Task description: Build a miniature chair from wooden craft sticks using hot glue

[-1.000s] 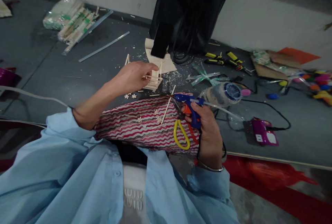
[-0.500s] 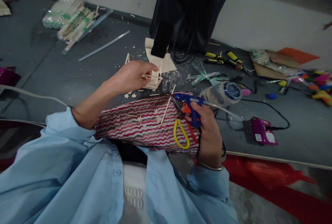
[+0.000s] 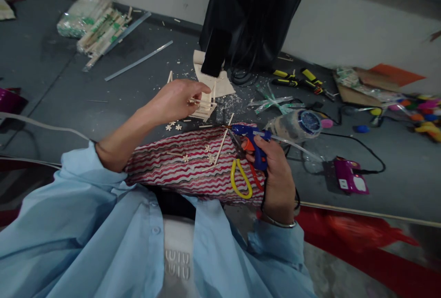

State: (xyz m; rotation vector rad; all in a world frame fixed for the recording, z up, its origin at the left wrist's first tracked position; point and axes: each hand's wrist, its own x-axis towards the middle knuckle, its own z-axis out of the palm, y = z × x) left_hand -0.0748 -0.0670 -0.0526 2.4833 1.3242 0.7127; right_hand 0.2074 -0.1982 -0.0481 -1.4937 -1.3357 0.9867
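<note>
My left hand reaches out over the grey floor and pinches a thin wooden stick against a small stick-built model. My right hand is wrapped round the grip of a blue glue gun with an orange trigger, its nozzle pointing left over a red-and-white striped cloth on my lap. Scissors with one yellow and one red loop lie on the cloth beside that hand. Loose sticks and small wooden flowers lie on and near the cloth.
A black phone leans on a wooden stand before a black bag. Packs of sticks lie far left, yellow-handled pliers and a clear jar to the right, a magenta device with cable nearby.
Almost nothing has changed; my left hand has risen very slightly at the stick model, and my right hand stays still on the glue gun.
</note>
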